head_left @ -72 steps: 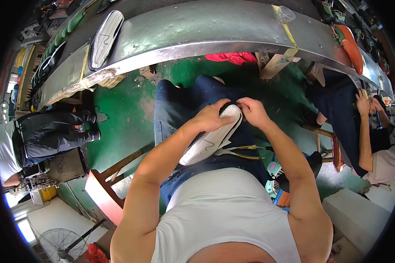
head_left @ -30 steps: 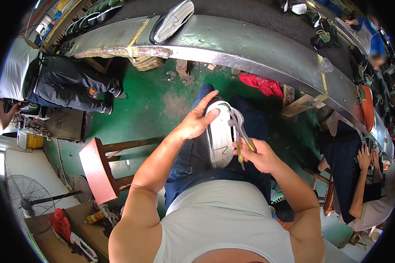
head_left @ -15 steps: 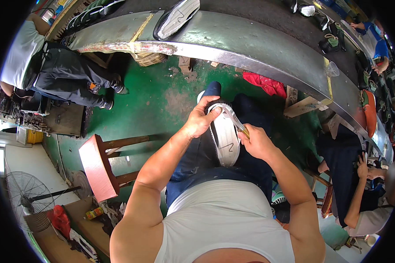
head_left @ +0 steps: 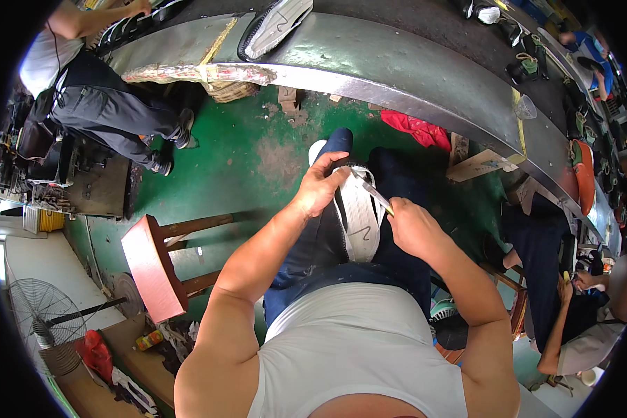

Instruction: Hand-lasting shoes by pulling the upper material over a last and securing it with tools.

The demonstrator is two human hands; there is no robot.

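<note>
Over my lap lies a shoe [head_left: 361, 224], bottom up, with a pale underside bearing a dark pen squiggle and a dark upper along its edge. My left hand [head_left: 320, 185] grips its far end, thumb on the underside and fingers round the rim. In my right hand [head_left: 412, 224] is a knife [head_left: 377, 195] with a narrow silvery blade. The blade slants across the far right part of the underside, its tip close to my left thumb. My right fingers are wrapped round the handle, mostly hiding it.
A long metal-edged bench [head_left: 369, 59] runs across the far side, carrying another pale-bottomed shoe [head_left: 275, 29]. Left of me are a stool [head_left: 153, 268] and a fan [head_left: 43, 317]. One person [head_left: 111, 104] stands at far left; another [head_left: 582, 324] sits at right. Red cloth [head_left: 416, 129] lies beneath the bench.
My right hand has drawn slightly right and nearer me with the knife, its blade now lower on the underside. The left hand keeps its hold. The person at far left has shifted, an arm over the bench.
</note>
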